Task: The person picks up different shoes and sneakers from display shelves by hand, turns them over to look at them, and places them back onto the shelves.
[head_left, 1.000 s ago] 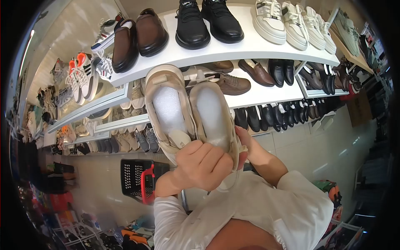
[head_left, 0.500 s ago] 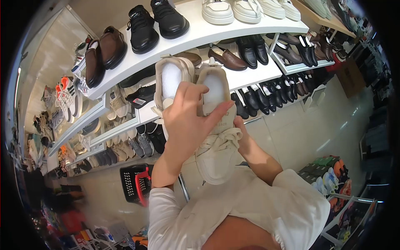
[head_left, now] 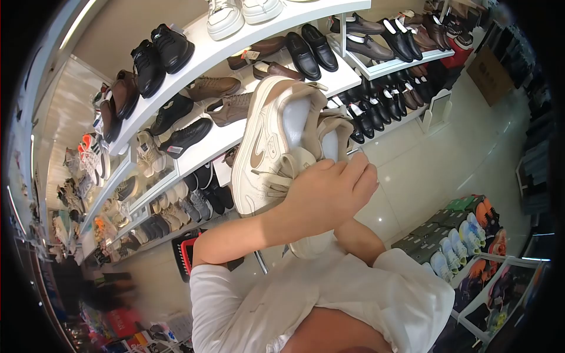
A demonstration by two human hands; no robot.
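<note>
A pair of cream and beige sneakers is held up before me. The nearer sneaker [head_left: 253, 156], tan swoosh on its side, is tilted with its laces and white-stuffed opening showing. Partly behind it, the second sneaker [head_left: 336, 130] shows its opening; its toe appears below my left wrist. My left hand [head_left: 332, 191] crosses in front of the pair, fingers curled closed at the right side; whatever is in them is hidden. My right forearm [head_left: 360, 238] reaches up behind my left hand and supports the pair; its fingers are hidden.
Curved white shelves [head_left: 241, 29] ahead carry rows of leather shoes and sneakers. A black and red shopping basket [head_left: 187, 256] stands on the floor at left. Stacked shoe boxes [head_left: 432, 235] and colourful sneakers [head_left: 462, 250] are at lower right. A cardboard box [head_left: 491, 73] stands farther right.
My left hand has moved right and down, from over the shoe openings to across the pair, its fingers now curled. The sneakers have turned and overlap more. My view has shifted right.
</note>
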